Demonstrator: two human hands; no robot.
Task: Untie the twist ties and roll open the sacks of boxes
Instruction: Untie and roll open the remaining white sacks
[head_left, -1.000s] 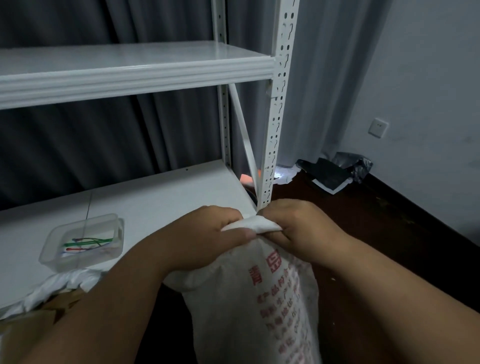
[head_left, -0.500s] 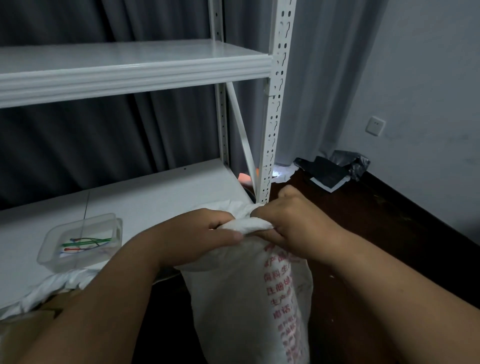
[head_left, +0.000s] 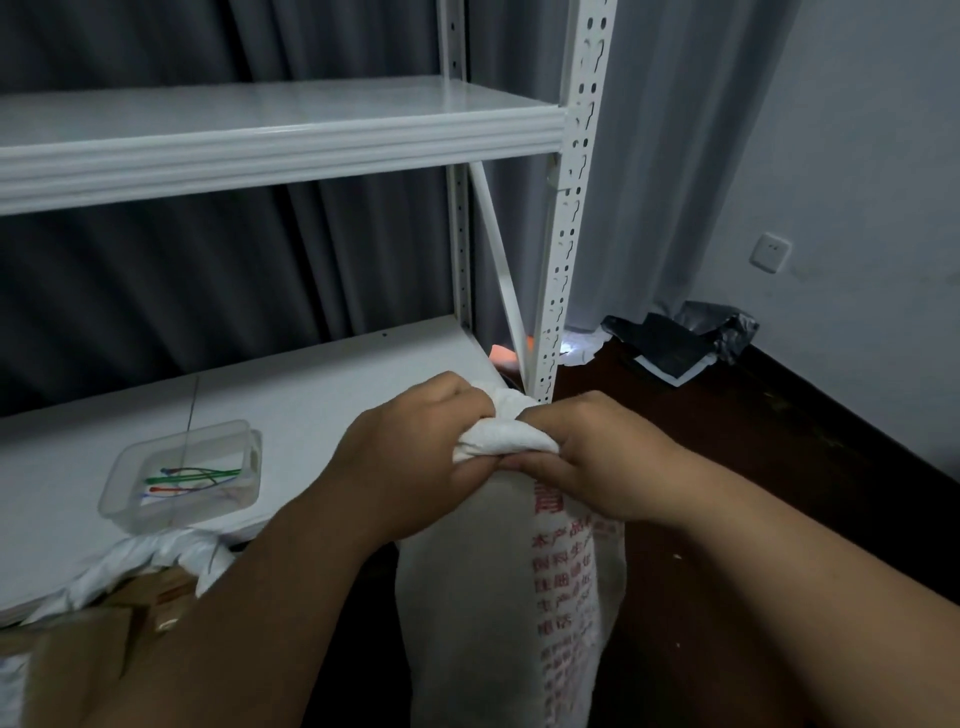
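A white woven sack (head_left: 478, 613) with red print stands in front of me, beside the shelf's front post. Its top edge is bunched into a thick roll (head_left: 506, 439). My left hand (head_left: 410, 462) grips that roll from the left and my right hand (head_left: 597, 462) grips it from the right, fingers curled round the fabric. I see no twist tie on this sack's neck. At the lower left, a second white sack (head_left: 150, 561) lies rolled open around cardboard boxes (head_left: 78, 649).
A clear plastic tub (head_left: 182, 478) holding several coloured twist ties sits on the lower white shelf (head_left: 311, 395). The upright shelf post (head_left: 563, 260) stands just behind my hands. Dark bags (head_left: 680, 338) lie on the brown floor by the wall.
Both hands have kept their grip and turned the sack's top over, so the roll of fabric between them has grown thicker. The sack has shifted slightly with them.
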